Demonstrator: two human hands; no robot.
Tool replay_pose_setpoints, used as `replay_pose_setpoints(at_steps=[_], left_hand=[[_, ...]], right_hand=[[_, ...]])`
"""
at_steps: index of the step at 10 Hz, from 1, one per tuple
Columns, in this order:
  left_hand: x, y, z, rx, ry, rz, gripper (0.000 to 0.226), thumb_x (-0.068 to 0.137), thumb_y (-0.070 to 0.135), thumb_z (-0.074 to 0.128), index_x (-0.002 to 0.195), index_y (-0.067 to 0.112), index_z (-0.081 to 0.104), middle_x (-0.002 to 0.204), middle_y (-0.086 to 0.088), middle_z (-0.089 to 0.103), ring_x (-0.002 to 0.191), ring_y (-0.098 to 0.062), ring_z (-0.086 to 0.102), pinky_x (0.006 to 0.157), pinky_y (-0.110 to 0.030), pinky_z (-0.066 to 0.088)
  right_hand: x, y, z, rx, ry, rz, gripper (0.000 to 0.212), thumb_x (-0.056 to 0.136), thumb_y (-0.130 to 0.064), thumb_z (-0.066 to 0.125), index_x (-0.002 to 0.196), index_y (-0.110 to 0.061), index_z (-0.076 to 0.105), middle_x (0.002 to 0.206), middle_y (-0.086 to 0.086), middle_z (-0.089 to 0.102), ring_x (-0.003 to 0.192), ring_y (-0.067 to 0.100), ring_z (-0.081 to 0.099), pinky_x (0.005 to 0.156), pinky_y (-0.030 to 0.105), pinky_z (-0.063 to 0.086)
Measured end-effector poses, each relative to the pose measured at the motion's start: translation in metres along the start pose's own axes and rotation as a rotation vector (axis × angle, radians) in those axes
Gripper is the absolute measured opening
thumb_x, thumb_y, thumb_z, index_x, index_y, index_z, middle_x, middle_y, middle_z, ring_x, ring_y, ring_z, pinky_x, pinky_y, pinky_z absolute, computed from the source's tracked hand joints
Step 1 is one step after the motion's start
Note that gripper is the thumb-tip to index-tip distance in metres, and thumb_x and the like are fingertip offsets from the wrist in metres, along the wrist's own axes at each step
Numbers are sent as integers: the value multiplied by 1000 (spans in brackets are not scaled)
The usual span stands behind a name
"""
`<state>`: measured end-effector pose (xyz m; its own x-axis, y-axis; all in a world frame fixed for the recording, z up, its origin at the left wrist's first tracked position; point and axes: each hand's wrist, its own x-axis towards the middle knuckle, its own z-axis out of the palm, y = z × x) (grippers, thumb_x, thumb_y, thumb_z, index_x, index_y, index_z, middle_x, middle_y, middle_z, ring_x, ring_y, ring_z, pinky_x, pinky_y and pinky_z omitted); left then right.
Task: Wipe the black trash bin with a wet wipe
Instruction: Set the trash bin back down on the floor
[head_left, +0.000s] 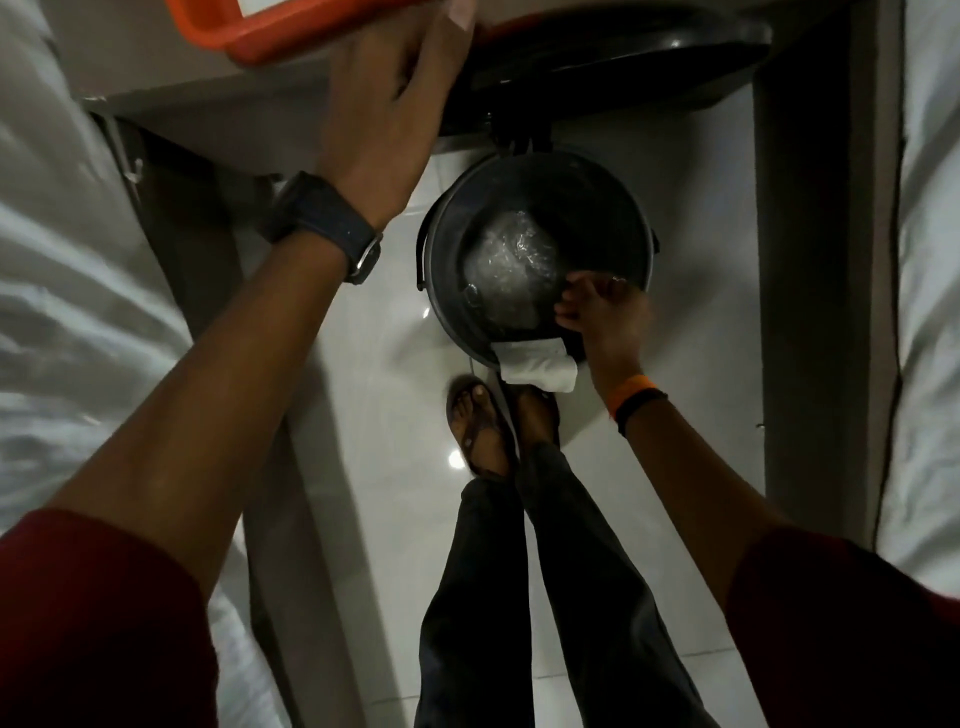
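The black trash bin (441, 260) stands on the white tiled floor below me, lid (623, 47) swung up and open. Crumpled clear plastic (511, 265) lies inside it. My right hand (602, 317) grips the bin's near rim, fingers curled over the edge. A white wet wipe (537, 364) hangs over the rim just under that hand, touching it. My left hand (389, 104) is raised with fingers spread, palm against the edge of the open lid beside an orange tray (249, 36); it holds nothing.
A bed with white sheets (62, 260) runs along the left, another white sheet (930, 260) on the right. A dark wooden frame (810, 260) stands right of the bin. My feet in sandals (483, 431) are just in front of the bin.
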<state>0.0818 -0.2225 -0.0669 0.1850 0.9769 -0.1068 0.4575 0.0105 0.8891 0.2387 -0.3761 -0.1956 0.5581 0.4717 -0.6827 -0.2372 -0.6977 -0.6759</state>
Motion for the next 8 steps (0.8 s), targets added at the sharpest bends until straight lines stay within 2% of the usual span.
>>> replay_pose_setpoints(at_steps=[1, 2, 3, 4, 5, 6, 7, 8], left_hand=[[-2, 4, 5, -75, 14, -18, 33, 100, 21, 44, 69, 29, 53, 58, 40, 53, 63, 20, 48, 67, 0, 34], [-1, 5, 6, -47, 7, -28, 37, 103, 16, 43, 74, 35, 57, 61, 38, 56, 65, 18, 52, 68, -2, 35], [2, -2, 9, -54, -13, -31, 34, 103, 21, 41, 89, 19, 72, 83, 19, 68, 83, 6, 64, 82, -13, 48], [-1, 1, 12, -73, 2, -48, 31, 101, 22, 44, 85, 29, 70, 78, 24, 66, 82, 9, 62, 80, -15, 49], [-2, 3, 15, -60, 8, -66, 29, 94, 29, 50, 68, 41, 47, 63, 27, 54, 67, 15, 52, 71, -6, 38], [1, -4, 15, 5, -14, -82, 26, 93, 33, 52, 68, 36, 44, 67, 20, 50, 67, 9, 51, 70, -10, 38], [5, -5, 14, 145, -125, -7, 19, 94, 35, 56, 83, 20, 61, 84, 4, 66, 85, -12, 65, 81, -27, 51], [8, 0, 13, 188, -190, 53, 24, 95, 36, 57, 94, 14, 68, 99, -3, 73, 95, -14, 67, 90, -31, 53]], right_hand=[[12, 16, -7, -434, -98, -137, 17, 97, -19, 60, 104, -11, 72, 97, 10, 75, 86, 23, 72, 79, 44, 61], [6, 31, -15, -1067, -405, -340, 38, 92, -37, 65, 126, -21, 66, 130, 8, 67, 123, 30, 59, 101, 50, 50], [-3, 47, -15, -1494, -591, -512, 47, 89, -40, 66, 135, -31, 59, 141, 0, 59, 139, 26, 43, 116, 45, 28], [4, 38, -8, -1413, -641, -532, 35, 88, -35, 69, 122, -26, 69, 126, 1, 69, 128, 24, 55, 111, 41, 32], [21, 9, 8, -1106, -675, -450, 26, 85, -30, 75, 103, -12, 77, 101, 9, 76, 98, 24, 71, 83, 28, 48], [34, 1, 21, -1010, -525, -499, 22, 81, -24, 78, 99, -10, 77, 99, 10, 77, 95, 24, 72, 81, 28, 52], [55, -13, 41, -1027, -448, -325, 39, 84, -22, 76, 121, -10, 68, 121, 13, 71, 115, 31, 66, 99, 39, 53], [47, -4, 31, -1136, -394, -340, 39, 92, -22, 65, 129, -10, 62, 128, 15, 66, 120, 34, 62, 99, 40, 52]])
